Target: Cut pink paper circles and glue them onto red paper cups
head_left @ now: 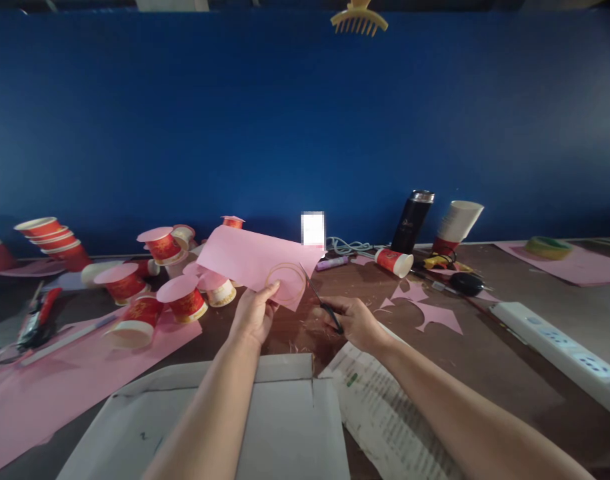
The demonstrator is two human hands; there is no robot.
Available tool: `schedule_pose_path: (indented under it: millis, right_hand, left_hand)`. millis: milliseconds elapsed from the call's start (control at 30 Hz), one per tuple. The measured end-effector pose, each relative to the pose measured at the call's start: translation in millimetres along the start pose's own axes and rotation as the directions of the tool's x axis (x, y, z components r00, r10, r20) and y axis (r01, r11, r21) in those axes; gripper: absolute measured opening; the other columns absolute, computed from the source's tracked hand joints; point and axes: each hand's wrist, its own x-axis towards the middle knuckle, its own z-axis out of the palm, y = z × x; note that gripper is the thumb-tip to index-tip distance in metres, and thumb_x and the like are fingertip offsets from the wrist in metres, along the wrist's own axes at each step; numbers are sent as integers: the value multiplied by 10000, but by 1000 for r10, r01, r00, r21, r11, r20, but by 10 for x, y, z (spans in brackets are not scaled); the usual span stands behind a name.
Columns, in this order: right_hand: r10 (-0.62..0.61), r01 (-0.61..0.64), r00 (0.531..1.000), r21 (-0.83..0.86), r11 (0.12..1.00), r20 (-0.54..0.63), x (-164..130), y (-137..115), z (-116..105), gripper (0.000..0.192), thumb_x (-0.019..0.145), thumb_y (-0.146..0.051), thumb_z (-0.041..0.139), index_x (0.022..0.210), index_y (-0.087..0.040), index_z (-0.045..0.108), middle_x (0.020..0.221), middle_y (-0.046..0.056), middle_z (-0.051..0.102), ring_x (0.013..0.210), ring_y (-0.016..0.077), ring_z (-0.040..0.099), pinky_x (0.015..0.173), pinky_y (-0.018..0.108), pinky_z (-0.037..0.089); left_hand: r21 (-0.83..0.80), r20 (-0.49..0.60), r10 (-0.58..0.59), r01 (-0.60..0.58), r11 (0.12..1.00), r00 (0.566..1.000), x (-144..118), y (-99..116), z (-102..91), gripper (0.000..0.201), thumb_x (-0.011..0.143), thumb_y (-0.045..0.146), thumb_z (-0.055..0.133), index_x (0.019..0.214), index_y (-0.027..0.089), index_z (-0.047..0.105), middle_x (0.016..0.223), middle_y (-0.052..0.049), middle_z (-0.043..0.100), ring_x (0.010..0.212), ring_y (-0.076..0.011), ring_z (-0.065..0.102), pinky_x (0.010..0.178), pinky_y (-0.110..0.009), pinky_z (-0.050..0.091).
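At frame centre, the left hand (255, 313) pinches a flat pink paper sheet (255, 261); the right hand (357, 323), grip closed on small dark scissors (321, 300), meets its edge above the brown bench (485, 367)

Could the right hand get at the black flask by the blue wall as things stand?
Probably not freely: the right hand is occupied with scissors, and the black flask stands well beyond it, behind a tipped red cup and cables.

Cups (149, 280) crowd left of my paper sheet (249, 257); the flask (412, 221) stands behind to its right, the box lid (265, 413) lies before it.
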Motion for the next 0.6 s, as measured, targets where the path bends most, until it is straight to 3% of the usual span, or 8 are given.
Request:
schedule_pose_path:
  millis: [233,433,600]
  right_hand:
    - [29,-29,999,13,1000,-23,-5,-14,16,520,616,-530,785,934,-124,721,575,-48,445,523,75,355,497,239,293]
    - [12,-12,1000,1,1000,-9,5,24,3,469,657,-510,768,921,-125,721,577,-43,450,520,73,360,483,229,285]
    - [-7,7,1000,-95,995,2,-15,9,1,413,702,-512,736,860,-130,719,569,-37,459,515,74,367,468,222,273]
  left_hand:
    - [6,-3,18,-18,1000,1000,-9,-2,10,467,583,112,805,1022,171,656,924,-43,732,815,-151,688,669,-211,514]
    - [9,-38,0,0,1000,999,-15,1,14,434,599,89,786,1007,173,663,898,-34,732,776,-136,687,629,-188,513]
    - [-41,-78,-4,1,999,997,4,-5,23,379,633,85,780,985,168,666,913,-46,733,817,-149,694,696,-212,545]
